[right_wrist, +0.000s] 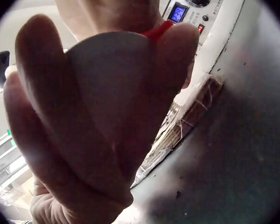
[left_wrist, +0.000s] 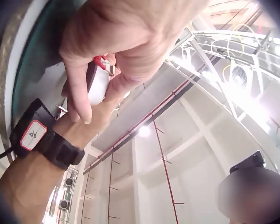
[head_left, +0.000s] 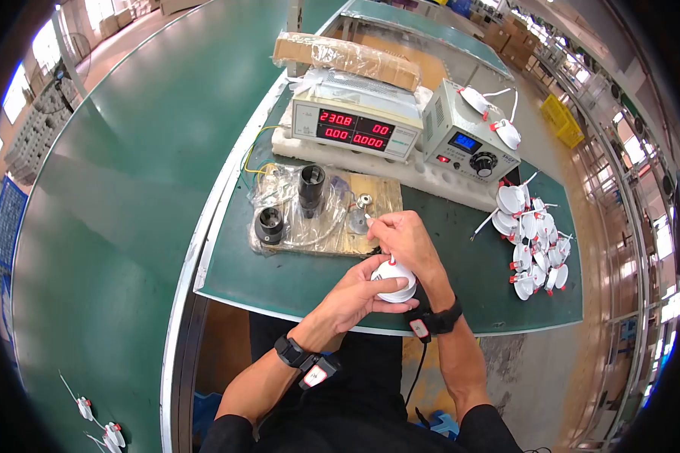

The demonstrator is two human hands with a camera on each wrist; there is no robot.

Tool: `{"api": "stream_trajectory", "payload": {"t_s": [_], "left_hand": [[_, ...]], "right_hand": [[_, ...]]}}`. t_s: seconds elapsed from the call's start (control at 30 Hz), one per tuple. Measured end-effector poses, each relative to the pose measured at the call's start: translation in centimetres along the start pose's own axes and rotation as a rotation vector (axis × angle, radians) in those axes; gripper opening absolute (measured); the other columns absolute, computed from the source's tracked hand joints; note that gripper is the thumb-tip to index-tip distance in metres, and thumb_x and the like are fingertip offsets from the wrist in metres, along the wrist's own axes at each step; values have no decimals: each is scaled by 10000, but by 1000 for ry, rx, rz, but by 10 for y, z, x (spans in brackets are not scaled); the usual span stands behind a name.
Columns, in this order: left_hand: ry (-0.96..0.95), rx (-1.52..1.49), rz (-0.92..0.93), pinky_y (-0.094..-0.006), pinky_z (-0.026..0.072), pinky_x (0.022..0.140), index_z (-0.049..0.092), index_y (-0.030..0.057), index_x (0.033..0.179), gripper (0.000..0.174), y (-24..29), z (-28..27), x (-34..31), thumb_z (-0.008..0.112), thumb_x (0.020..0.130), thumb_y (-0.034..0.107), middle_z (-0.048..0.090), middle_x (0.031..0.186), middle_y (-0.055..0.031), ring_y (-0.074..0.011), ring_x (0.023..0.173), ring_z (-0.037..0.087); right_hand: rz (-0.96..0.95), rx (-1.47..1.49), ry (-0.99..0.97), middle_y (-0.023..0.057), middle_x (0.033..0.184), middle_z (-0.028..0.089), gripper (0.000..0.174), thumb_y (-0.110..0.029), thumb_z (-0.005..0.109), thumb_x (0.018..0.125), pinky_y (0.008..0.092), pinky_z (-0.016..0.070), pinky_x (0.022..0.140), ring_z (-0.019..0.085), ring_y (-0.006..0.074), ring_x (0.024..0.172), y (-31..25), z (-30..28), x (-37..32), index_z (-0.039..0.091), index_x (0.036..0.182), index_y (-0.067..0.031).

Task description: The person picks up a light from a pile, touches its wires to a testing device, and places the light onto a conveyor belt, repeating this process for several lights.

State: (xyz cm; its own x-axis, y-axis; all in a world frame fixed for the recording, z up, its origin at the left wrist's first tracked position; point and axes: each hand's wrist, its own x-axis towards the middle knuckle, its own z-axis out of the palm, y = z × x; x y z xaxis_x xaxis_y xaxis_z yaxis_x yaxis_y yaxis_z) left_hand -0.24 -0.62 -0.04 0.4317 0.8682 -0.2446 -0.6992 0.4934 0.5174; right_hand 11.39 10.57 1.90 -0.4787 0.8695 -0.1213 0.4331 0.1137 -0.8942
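My left hand (head_left: 353, 293) grips a white round downlight (head_left: 397, 287) near the table's front edge, thumb across its face and fingers around its rim. A red spring clip (left_wrist: 101, 61) on the downlight shows in the left wrist view. Above it, my right hand (head_left: 408, 240) pinches the downlight's short white cable (head_left: 368, 217) between thumb and fingertips. The cable's tip is close to a round grey metal disc (head_left: 358, 221) on the wooden board (head_left: 385, 192). In the right wrist view, the downlight's pale disc (right_wrist: 109, 79) sits between the left fingers (right_wrist: 42, 60).
Two black lamp sockets (head_left: 312, 185) stand on the plastic-wrapped part of the board. Behind are a power meter (head_left: 355, 124) with red digits and a grey regulator box (head_left: 465, 136) bearing two downlights. Several more downlights (head_left: 533, 241) lie heaped at the right.
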Motion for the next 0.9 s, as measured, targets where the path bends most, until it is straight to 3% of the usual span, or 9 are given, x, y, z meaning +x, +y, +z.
{"api": "stream_trajectory", "payload": {"t_s": [0.23, 0.33, 0.43, 0.53, 0.9], "left_hand": [[26, 39, -61, -388, 635, 878, 521, 9, 1303, 406, 8, 5, -3, 673, 927, 28, 649, 1216, -150, -341, 1051, 703], [12, 14, -46, -419, 611, 930, 535, 18, 1284, 394, 6, -2, 7, 675, 916, 14, 649, 1201, -132, -304, 1060, 693], [32, 47, -68, -442, 590, 964, 544, 20, 1267, 384, 9, -1, 7, 680, 908, 9, 649, 1185, -121, -283, 1063, 682], [24, 56, -75, -444, 597, 948, 545, 16, 1263, 383, 8, -3, 8, 682, 905, 8, 650, 1188, -127, -295, 1070, 681], [45, 94, -53, -436, 609, 899, 554, 30, 1251, 370, -3, -10, 18, 683, 905, 9, 674, 1141, -107, -260, 1049, 688]], "right_hand": [[92, 41, -16, 31, 527, 539, 336, -226, 625, 925, 305, 387, 471, 491, 82, 501, -4, -2, 0, 696, 784, 70], [19, 79, -2, -13, 531, 494, 339, -226, 640, 939, 261, 321, 459, 425, 52, 484, 5, 1, 5, 678, 743, 47], [23, 88, -12, -15, 535, 490, 336, -229, 638, 940, 257, 329, 462, 425, 55, 483, 3, 1, 4, 680, 757, 49], [39, 116, -15, 21, 522, 519, 324, -213, 622, 921, 291, 380, 460, 467, 68, 487, 6, 1, 3, 684, 758, 60], [23, 112, -9, -25, 535, 467, 352, -256, 622, 950, 270, 337, 451, 402, 55, 483, 12, 3, 1, 676, 780, 47]]}}
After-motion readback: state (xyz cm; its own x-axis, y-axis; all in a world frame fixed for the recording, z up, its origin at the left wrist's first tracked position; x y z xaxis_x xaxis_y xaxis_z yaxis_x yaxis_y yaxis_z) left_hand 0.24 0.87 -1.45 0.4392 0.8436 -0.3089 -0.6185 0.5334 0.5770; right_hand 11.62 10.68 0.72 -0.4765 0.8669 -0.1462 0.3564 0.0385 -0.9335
